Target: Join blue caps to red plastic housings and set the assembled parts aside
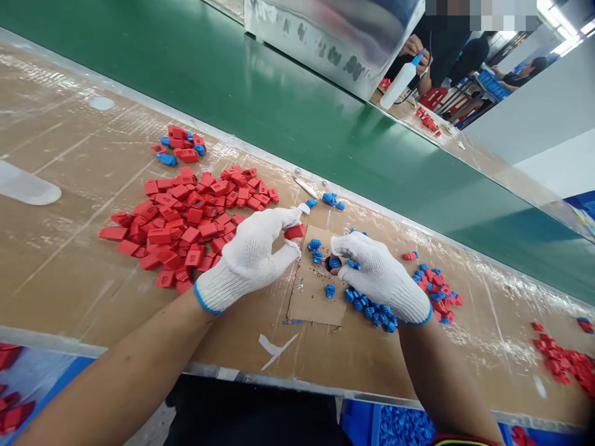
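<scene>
My left hand, in a white knit glove with bare fingertips, pinches a red plastic piece between thumb and fingers. My right hand, gloved the same way, has its thumb and fingers closed at a small blue plastic piece, with a dark round rim around it. Whether that rim is part of the piece or a cup beneath it, I cannot tell. Under and between the hands lies a cardboard sheet with dark specks and a few loose blue pieces. More blue pieces cluster beneath my right hand.
A large heap of red pieces spreads left of my left hand. Joined red-and-blue pieces lie to the right. Beyond runs a green belt, with a metal housing over it. Across it, another person's hands hold a white bottle.
</scene>
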`<state>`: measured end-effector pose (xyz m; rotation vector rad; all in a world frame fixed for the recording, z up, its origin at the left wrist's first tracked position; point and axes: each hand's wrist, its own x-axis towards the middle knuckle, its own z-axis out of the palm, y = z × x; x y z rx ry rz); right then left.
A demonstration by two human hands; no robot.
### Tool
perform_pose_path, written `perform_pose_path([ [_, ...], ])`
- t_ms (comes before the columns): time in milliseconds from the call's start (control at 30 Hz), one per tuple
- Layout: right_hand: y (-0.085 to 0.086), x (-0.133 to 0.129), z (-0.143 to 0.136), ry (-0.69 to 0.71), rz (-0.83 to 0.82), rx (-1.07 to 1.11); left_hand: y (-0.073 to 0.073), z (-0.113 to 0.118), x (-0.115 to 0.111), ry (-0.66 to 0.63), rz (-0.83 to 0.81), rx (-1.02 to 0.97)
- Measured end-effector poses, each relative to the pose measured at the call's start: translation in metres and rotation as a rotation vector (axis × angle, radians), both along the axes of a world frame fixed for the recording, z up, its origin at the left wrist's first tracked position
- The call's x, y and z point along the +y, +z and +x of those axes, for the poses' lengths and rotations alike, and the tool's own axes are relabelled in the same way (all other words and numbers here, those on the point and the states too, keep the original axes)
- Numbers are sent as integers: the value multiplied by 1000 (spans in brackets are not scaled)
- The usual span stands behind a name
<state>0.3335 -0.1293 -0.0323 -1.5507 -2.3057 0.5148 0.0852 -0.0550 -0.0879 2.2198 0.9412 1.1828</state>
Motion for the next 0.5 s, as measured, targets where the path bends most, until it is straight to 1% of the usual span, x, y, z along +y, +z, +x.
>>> perform_pose_path([
  [167,2,1,1,-20,-48,-15,-2,0,0,-15,-15,-16],
  [333,5,-5,10,-115,-71,69,-3,-1,0,-37,-18,-54],
  [500,4,-7,15,-136,-114,50,-4,1,1,-52,-41,-52],
])
